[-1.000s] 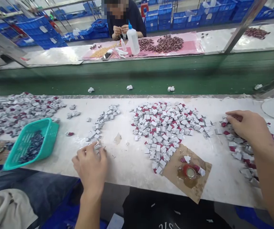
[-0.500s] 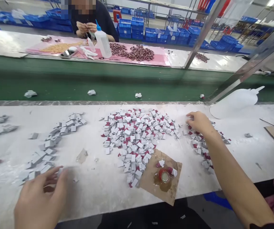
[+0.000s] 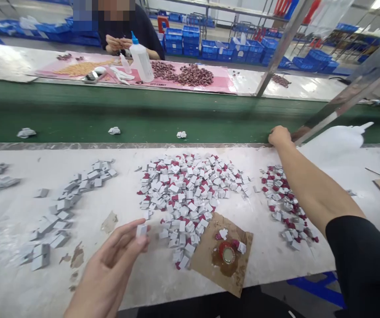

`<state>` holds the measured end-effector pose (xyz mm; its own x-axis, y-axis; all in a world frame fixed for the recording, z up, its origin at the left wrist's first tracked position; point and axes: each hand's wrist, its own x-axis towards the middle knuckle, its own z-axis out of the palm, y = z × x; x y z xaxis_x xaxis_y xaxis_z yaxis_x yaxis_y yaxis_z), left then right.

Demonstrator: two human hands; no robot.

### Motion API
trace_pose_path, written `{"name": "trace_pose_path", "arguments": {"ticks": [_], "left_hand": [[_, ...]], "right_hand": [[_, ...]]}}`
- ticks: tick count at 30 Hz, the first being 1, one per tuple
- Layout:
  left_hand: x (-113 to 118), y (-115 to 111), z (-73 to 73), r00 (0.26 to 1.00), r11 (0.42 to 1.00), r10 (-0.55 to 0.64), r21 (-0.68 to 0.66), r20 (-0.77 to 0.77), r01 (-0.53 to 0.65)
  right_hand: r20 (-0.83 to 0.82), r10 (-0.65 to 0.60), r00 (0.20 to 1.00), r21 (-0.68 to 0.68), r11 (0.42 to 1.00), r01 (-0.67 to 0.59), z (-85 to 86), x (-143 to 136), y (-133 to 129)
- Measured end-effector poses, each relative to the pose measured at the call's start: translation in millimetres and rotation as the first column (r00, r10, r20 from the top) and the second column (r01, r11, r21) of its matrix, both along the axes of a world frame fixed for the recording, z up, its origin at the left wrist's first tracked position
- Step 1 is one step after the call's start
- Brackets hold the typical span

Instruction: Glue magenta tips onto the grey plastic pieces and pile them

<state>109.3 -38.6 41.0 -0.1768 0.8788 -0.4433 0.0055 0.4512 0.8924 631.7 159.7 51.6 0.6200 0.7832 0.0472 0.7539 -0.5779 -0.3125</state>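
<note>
My left hand (image 3: 115, 263) is closed in a pinch around a small pale grey block (image 3: 141, 230), held between thumb and fingertips above the white table. My right hand (image 3: 280, 136) reaches over the green belt (image 3: 229, 119) beside the metal post; its fingers are curled downward, and whatever they hold is hidden. Between my hands spreads a large heap of grey and dark red pieces (image 3: 186, 185). A narrower pile of similar pieces (image 3: 287, 207) lies under my right forearm. Left of the heap, a row of grey blocks (image 3: 67, 198) runs diagonally.
Brown cardboard (image 3: 206, 265) carries a red-rimmed cap (image 3: 227, 254) in a wet stain. Several grey pieces, one a small assembled piece (image 3: 181, 134), sit on the belt. A slanted metal post (image 3: 329, 106) and a white bottle (image 3: 334, 141) stand right. A co-worker (image 3: 143, 33) sits opposite.
My left hand has moved right from the block row, now with a block in its fingertips. My right hand has gone from the right pile forward to the belt. Belt pieces have shifted left.
</note>
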Motion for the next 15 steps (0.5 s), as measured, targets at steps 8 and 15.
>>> {"name": "trace_pose_path", "arguments": {"ticks": [8, 15], "left_hand": [[33.1, 11.0, 9.5, 0.977, 0.981, -0.183, 0.085, 0.11, 0.174], [67.1, 18.2, 3.4, 0.908, 0.907, -0.409, 0.15, 0.094, 0.393]], "right_hand": [[-0.356, 0.033, 0.934, 0.053, 0.999, -0.015, 31.2, -47.0, -43.6], [-0.764, 0.306, 0.568, 0.245, 0.952, -0.183, 22.3, -143.1, -202.7]]}}
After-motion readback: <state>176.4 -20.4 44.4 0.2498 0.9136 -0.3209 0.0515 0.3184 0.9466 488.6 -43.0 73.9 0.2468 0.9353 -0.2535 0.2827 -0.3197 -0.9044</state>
